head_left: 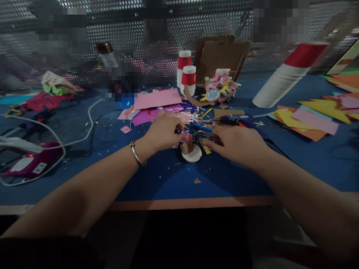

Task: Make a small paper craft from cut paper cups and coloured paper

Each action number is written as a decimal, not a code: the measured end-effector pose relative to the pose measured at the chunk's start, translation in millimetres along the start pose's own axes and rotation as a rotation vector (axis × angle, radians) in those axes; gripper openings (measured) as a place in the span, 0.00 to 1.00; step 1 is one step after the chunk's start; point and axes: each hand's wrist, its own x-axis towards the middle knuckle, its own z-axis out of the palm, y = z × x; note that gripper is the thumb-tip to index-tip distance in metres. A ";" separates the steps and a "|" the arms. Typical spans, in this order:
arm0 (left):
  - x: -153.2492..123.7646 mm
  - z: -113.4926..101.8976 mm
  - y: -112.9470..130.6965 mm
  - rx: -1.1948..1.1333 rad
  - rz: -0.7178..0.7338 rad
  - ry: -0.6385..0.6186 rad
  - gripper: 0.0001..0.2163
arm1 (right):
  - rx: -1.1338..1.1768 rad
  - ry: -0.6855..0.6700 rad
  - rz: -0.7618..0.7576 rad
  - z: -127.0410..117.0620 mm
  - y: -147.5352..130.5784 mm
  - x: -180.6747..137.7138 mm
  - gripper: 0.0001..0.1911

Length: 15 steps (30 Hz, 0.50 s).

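Note:
My left hand, with a metal bangle on its wrist, rests on the blue table with fingers curled into a pile of coloured paper scraps. Whatever it pinches is too small to name. My right hand is closed near a pair of scissors, its fingertips touching them beside a blue glue gun. Between both hands lies a white paper disc with a brown scrap on it.
Red-and-white paper cups and a brown cardboard piece stand behind the scraps. A tilted cup stack lies right, above yellow and orange sheets. Cables and a magenta device lie left. Perforated mesh backs the table.

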 end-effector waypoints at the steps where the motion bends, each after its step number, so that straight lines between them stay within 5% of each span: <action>1: 0.3 1.0 0.1 0.006 0.016 -0.015 0.06 | -0.004 0.001 0.002 0.0 -0.3 -0.2 0.22; 15: 3.6 4.2 0.2 -0.290 -0.027 0.016 0.02 | -0.057 0.016 -0.003 0.5 -2.0 -3.5 0.25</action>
